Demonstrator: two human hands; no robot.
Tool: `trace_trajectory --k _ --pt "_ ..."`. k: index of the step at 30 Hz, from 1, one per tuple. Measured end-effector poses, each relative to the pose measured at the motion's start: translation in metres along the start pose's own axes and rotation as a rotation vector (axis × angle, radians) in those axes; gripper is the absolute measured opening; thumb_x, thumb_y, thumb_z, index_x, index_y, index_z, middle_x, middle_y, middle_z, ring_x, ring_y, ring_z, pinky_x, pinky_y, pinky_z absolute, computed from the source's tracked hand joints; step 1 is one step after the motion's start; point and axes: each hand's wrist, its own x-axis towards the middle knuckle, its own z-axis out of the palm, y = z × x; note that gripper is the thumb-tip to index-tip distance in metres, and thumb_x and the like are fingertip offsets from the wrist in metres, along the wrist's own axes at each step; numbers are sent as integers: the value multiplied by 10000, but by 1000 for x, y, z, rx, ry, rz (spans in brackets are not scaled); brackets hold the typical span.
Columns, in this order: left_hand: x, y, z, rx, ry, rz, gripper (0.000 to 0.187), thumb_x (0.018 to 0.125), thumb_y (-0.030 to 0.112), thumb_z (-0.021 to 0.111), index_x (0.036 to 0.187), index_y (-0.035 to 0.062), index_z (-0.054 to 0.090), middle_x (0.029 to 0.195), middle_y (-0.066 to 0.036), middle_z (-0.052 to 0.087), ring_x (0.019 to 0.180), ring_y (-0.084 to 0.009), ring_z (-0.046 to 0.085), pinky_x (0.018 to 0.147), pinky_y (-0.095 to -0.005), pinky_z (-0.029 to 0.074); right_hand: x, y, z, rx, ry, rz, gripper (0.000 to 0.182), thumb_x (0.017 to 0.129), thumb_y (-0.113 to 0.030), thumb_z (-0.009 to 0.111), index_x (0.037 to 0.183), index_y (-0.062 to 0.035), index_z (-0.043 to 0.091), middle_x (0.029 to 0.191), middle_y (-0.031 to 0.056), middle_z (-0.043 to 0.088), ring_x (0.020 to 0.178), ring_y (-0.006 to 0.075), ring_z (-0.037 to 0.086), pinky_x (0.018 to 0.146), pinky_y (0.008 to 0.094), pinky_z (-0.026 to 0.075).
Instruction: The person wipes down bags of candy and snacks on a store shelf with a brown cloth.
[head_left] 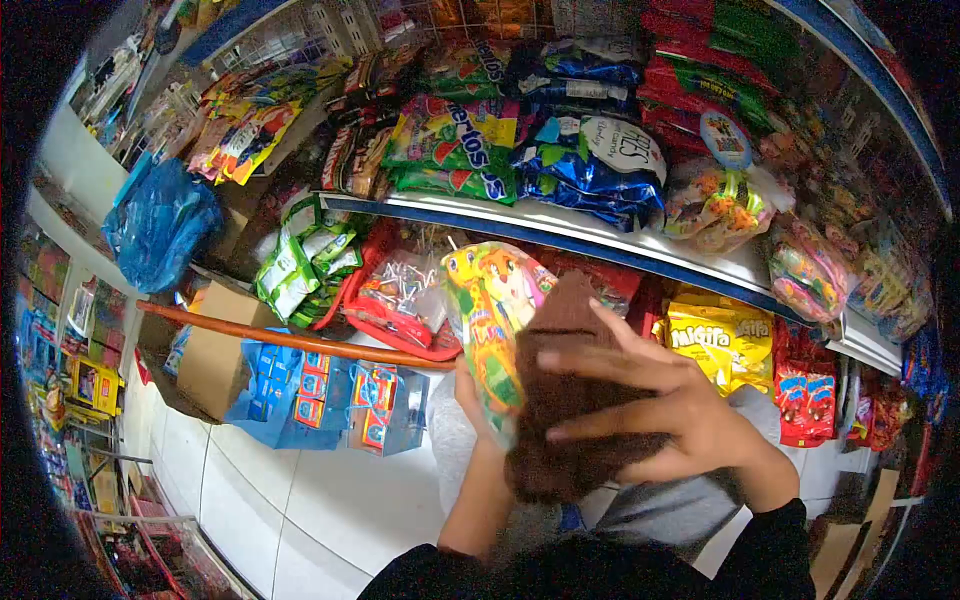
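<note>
A colourful candy bag [492,320] with cartoon figures on it is held up in front of me, below the shelf edge. My left hand [468,400] grips it from behind at its lower left side, the fingers mostly hidden by the bag. Against the bag's right side lies a dark brown cloth [575,400]. My right hand [650,400] presses on this cloth, its fingers spread across the front and slightly blurred, holding it to the bag.
Candy bags, among them green ones [455,150] and blue ones [590,165], fill a shelf [600,236] ahead. Lower down are a red basket [400,340], yellow bags [720,340], red packs [806,400], a cardboard box [215,350] and small boxes in blue plastic [335,400]. A blue bag [160,225] hangs left.
</note>
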Motion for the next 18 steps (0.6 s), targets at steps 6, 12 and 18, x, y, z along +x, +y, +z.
trace_trajectory --k 6,12,18 --pt "-4 7 -7 119 22 57 512 758 426 382 1082 36 453 1011 -133 527 915 -232 523 788 -342 435 -18 -7 -2 507 198 -28 362 686 -333 621 789 12 592 919 177 587 1066 398 433 938 466 311" --pt "-25 1 -22 234 40 91 495 772 413 376 1085 36 452 1013 -131 527 919 -231 522 790 -340 435 -19 20 -6 1263 919 132 669 805 -557 281 1218 -32 317 1189 144 420 1095 295 406 951 409 305" --pt "-3 -19 -13 336 48 128 478 786 400 371 1087 36 450 1015 -128 526 924 -230 521 791 -337 435 -5 31 18 713 540 495 462 787 -205 419 1193 8 369 1226 138 396 1139 229 366 969 360 253"
